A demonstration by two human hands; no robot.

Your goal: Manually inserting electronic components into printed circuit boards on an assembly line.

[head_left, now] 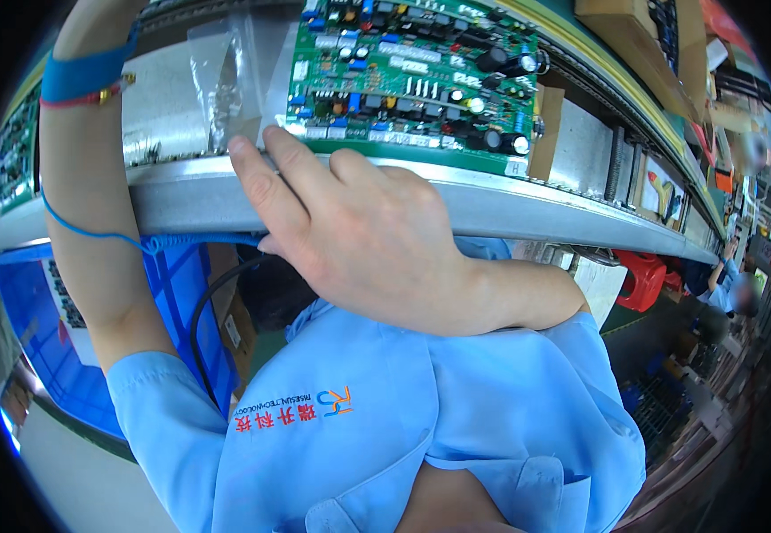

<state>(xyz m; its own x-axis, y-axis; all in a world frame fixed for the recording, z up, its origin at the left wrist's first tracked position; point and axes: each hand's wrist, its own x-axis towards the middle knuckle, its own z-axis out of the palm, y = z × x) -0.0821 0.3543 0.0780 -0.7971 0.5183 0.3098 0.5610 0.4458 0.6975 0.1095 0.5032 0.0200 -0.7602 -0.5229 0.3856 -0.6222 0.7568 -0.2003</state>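
My right hand (363,226) reaches across to the left over the metal front rail, its fingers apart and nothing seen in them. Two fingertips point at a clear plastic bag (226,93) of small parts; contact is not certain. Just beyond the knuckles lies a green circuit board (492,160) packed with capacitors, connectors and blue components. My left forearm (88,178) stretches up the left side, wearing a blue wrist strap (88,75) with a coiled cord (172,240). Past the strap, only the base of my left hand (101,22) shows; its fingers are cut off by the upper edge.
Along the bench runs a metal rail (528,209). Another green board (17,147) lies at the far left. Blue bins (39,329) stand below the rail on the left, near a black cable (199,320). A cardboard box (647,53) and red stool (640,280) are on the right.
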